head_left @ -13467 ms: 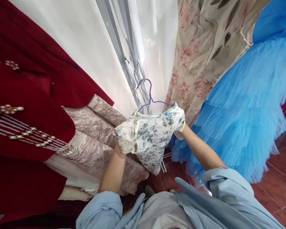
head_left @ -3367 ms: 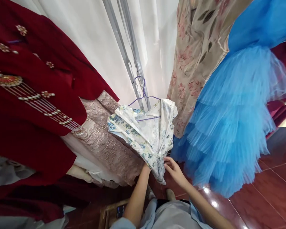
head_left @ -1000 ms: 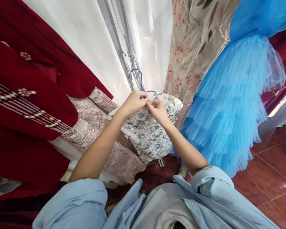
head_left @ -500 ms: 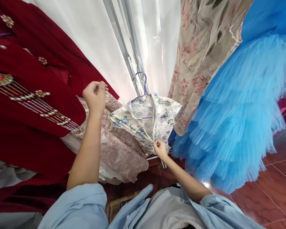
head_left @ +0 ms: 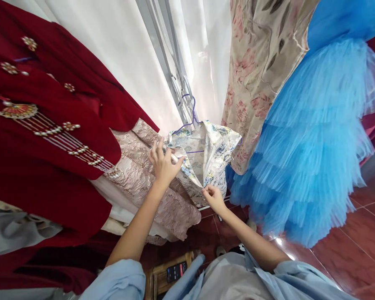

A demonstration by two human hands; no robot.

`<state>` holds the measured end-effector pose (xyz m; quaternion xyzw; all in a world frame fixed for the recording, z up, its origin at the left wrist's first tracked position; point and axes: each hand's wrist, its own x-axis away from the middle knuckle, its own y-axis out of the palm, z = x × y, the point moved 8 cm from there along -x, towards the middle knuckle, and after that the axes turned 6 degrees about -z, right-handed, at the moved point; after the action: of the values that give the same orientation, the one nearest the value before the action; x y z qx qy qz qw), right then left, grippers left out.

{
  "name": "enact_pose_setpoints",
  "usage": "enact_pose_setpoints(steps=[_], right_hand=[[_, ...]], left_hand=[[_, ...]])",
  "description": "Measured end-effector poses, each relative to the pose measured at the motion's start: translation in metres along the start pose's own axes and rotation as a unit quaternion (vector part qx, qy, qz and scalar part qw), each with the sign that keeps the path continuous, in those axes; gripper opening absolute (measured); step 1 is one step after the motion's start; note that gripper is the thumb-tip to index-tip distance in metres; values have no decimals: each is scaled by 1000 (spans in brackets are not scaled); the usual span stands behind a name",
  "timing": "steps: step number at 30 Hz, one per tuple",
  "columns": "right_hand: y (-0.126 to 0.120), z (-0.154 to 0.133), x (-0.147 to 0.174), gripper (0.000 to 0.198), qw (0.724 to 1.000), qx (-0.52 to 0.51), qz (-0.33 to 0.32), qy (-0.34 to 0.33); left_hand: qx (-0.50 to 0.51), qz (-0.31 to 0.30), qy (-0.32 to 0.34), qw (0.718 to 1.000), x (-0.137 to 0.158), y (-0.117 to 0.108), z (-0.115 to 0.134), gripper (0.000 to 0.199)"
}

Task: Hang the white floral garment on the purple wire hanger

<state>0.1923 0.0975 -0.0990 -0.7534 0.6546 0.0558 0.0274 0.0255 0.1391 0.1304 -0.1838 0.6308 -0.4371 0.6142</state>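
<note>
Floral garment (head_left: 218, 160) hangs between and beyond our fingers, purple hanger (head_left: 194, 109) past them. Left hand (head_left: 164, 166): fingers spread at opening's edge (head_left: 191, 171). Right hand (head_left: 214, 198): thumb and finger pinched on garment at opening's lower end; tab or cloth, we cannot tell. Best, we judge: steady edge with left, pinch in line with opening, loose cloth clear.

Centre: a garment (head_left: 217, 160) on a hanger (head_left: 194, 116), before uprights (head_left: 158, 46); curtain (head_left: 106, 54) behind. Left: a coat (head_left: 50, 166); between coat and garment, a skirt (head_left: 143, 154). Right: a gown (head_left: 248, 87), then a dress (head_left: 312, 137) farther right. Near: a phone (head_left: 176, 272) on a stand (head_left: 158, 273).
</note>
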Motion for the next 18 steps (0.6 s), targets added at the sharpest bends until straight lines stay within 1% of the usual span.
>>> enact_pose_setpoints(steps=[1, 4, 5, 6, 8, 10, 12, 13, 14, 15, 16, 17, 18], right_hand=[[6, -4, 2, 36, 1000, 6, -8, -2], [28, -17, 8, 33, 999, 24, -38, -16], [35, -22, 10, 32, 998, 29, -50, -25], [40, -27, 11, 30, 997, 33, -62, -33], [46, -34, 14, 28, 995, 36, -77, -43], [44, -38, 16, 26, 996, 32, -76, -40], [37, -40, 16, 27, 997, 28, -60, -35], [34, -40, 16, 28, 998, 25, -53, -33], [31, -40, 15, 28, 998, 20, -50, -32], [28, -40, 14, 29, 998, 16, -47, -31], [25, -40, 13, 29, 999, 11, -43, -28], [21, -40, 11, 29, 999, 10, -36, -28], [16, -41, 9, 29, 999, 12, -23, -30]], left_hand=[[8, 6, -17, 1000, -1, -1, 0, 37], [29, 32, -84, 996, -2, 6, 7, 82], [32, 43, -104, 993, -2, 9, 7, 90], [35, 54, -121, 991, -3, 13, 5, 92], [50, 80, -149, 984, -6, 17, -10, 83], [94, 108, -165, 976, -11, 16, -38, 69], [182, 138, -186, 956, -18, 14, -72, 51], [239, 159, -218, 933, -20, 13, -91, 43], [307, 177, -261, 898, -20, 15, -111, 37], [384, 184, -310, 850, -19, 21, -128, 33], [465, 175, -354, 792, -19, 32, -139, 32], [546, 150, -382, 730, -18, 45, -144, 32], [618, 117, -394, 670, -18, 59, -142, 32]])
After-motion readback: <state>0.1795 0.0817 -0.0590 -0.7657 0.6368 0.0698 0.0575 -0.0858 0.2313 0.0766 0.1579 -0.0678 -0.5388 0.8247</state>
